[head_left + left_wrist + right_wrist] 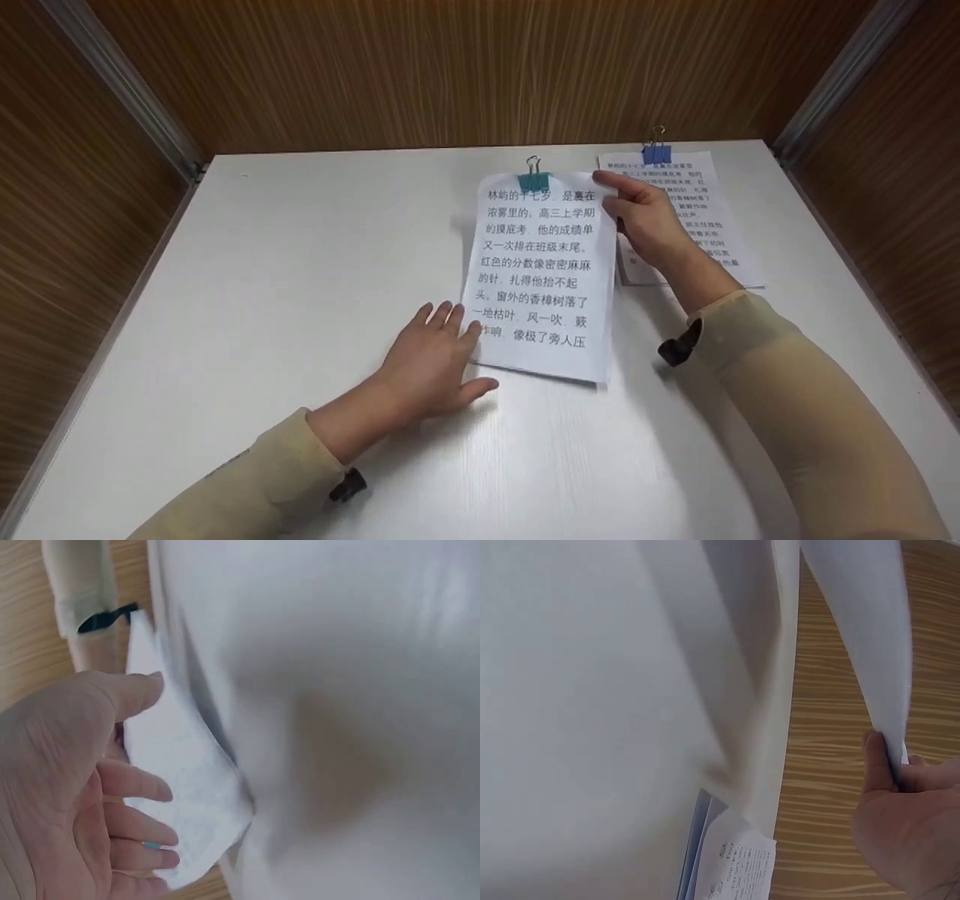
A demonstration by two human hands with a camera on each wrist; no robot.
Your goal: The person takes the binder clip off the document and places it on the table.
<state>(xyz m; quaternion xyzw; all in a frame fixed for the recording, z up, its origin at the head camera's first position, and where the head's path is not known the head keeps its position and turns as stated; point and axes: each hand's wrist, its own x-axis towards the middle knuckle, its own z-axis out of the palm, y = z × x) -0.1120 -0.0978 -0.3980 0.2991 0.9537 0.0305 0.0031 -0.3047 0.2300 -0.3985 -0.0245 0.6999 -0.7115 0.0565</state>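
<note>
A stack of printed paper sheets [540, 274], bound at its top by a teal binder clip [534, 182], is held up over the white table with its text facing me. My right hand [651, 223] pinches its upper right corner between thumb and fingers; the right wrist view shows the sheets [877, 637] edge-on in that pinch. Down at the lower left edge, my left hand [426, 366] has its fingers spread, the fingertips overlapping the paper's edge. In the left wrist view the left hand's fingers [139, 825] are relaxed in front of the sheets [180, 772].
A second printed stack [724, 232] with a blue binder clip [657, 154] lies at the back right of the white table [300, 247], partly hidden behind my right hand. Wood-grained panels [480, 75] enclose the table at the back and on both sides.
</note>
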